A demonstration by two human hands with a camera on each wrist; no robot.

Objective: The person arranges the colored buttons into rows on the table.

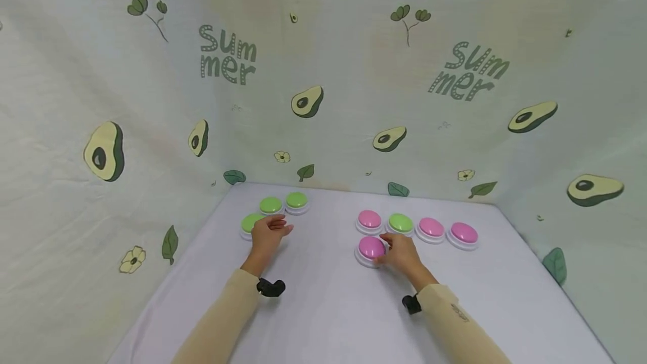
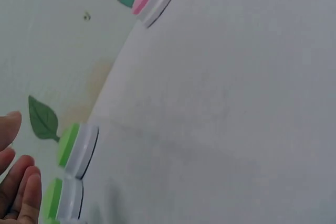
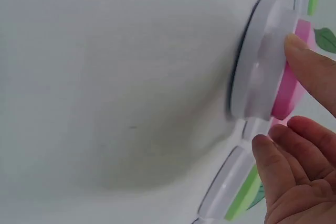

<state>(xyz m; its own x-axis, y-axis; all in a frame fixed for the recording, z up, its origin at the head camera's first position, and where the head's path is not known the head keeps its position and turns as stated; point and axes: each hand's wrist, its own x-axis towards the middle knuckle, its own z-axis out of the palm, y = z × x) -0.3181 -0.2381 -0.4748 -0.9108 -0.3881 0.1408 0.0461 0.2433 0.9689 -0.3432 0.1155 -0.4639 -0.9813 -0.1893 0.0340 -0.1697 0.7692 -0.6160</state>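
Beside a pink push button (image 1: 371, 248) with a white base is my right hand (image 1: 402, 253). In the right wrist view the thumb (image 3: 307, 64) touches that button's side, while the other fingers (image 3: 307, 142) are spread below it, apart from its base. My left hand (image 1: 268, 236) hovers at the right side of a green button (image 1: 251, 222), partly covering it; its fingers are loosely bent and hold nothing. Two more green buttons (image 1: 270, 205) sit just behind that hand. In the left wrist view only the thumb and some fingers (image 2: 29, 198) show at the left edge.
Behind the right hand runs a row: a pink button (image 1: 369, 219), a green one (image 1: 401, 223), then two more pink ones (image 1: 431, 227). All stand on a white table (image 1: 323, 296). A printed cloth (image 1: 343, 72) with avocados hangs around its back and sides.
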